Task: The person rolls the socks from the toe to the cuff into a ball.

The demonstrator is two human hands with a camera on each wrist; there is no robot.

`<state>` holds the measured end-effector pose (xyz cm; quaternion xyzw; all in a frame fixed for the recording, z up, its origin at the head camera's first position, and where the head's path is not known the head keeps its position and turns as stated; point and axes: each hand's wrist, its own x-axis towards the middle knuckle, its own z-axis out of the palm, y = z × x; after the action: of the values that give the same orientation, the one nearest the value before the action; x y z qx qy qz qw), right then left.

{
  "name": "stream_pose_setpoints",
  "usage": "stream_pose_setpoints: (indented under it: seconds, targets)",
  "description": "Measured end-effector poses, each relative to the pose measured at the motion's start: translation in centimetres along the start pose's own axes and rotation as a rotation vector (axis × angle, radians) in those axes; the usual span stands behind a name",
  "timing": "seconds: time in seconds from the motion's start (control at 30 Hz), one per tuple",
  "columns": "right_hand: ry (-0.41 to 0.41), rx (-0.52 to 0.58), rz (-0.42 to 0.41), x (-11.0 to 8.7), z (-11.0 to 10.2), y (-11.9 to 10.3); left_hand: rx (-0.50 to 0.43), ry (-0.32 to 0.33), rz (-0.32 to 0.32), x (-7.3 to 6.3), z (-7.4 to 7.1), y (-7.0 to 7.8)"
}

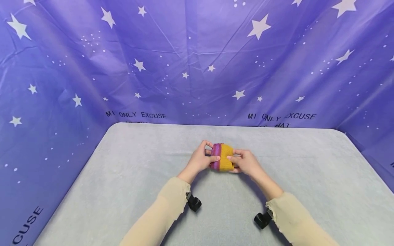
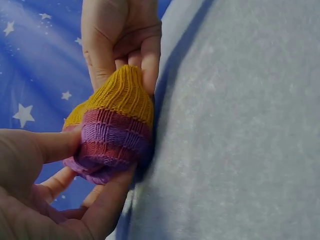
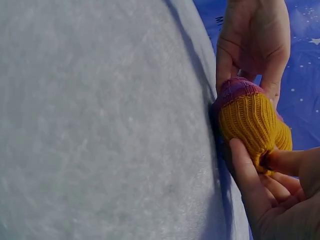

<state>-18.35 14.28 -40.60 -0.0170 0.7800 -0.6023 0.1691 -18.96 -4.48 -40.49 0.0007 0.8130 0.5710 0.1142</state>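
A rolled-up knitted sock bundle (image 1: 223,163), ribbed mustard yellow at one end and striped purple and mauve at the other, is held between both hands close over the table. My left hand (image 1: 199,160) grips the striped end, thumb on the near face and fingers behind. The yellow end is pinched by my right hand (image 1: 247,164). In the left wrist view the striped folds of the sock bundle (image 2: 116,132) bulge between thumb and fingers. From the right wrist, the right thumb presses at a small gathered opening in the yellow end of the sock bundle (image 3: 247,120).
A grey cloth-covered table (image 1: 138,205) lies beneath the hands, its far edge just beyond them. Behind and at both sides hangs a blue-purple curtain (image 1: 184,85) with white stars and printed words. A small black wrist camera (image 1: 194,203) hangs at the left cuff, another (image 1: 262,220) at the right.
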Motion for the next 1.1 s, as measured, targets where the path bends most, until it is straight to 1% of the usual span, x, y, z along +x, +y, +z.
stream_pose_setpoints:
  seconds: [0.1,0.23,0.33,0.43,0.5,0.63,0.77,0.9,1.1]
  targets:
    - [0.016,-0.034,0.002,0.2,0.1,0.1,-0.003,-0.010,-0.035,0.3,0.1,0.0]
    - [0.053,-0.067,0.013,0.5,-0.1,0.0,-0.010,-0.029,-0.056,0.7,0.2,0.2]
    - [0.061,-0.044,0.022,0.5,-0.4,0.1,-0.052,-0.055,-0.063,0.7,0.1,0.2]
    - [0.059,-0.010,0.013,0.5,-0.7,0.4,-0.104,-0.079,-0.058,0.7,-0.1,0.2]
    - [0.048,0.001,0.001,0.3,-0.9,0.5,-0.118,-0.087,-0.056,0.5,-0.4,0.1]
    - [0.011,0.023,0.002,0.1,-1.7,0.6,-0.121,-0.088,-0.055,0.4,-1.6,0.0]
    - [-0.026,0.042,0.005,-0.1,-2.6,0.6,-0.166,-0.084,-0.049,0.3,-3.1,0.0]
    - [-0.054,0.067,0.005,-0.3,-3.5,0.6,-0.186,-0.069,-0.043,0.1,-4.7,-0.1]
    - [-0.076,0.070,0.006,-0.7,-4.8,1.0,-0.179,-0.050,-0.040,-0.3,-7.0,-0.4]
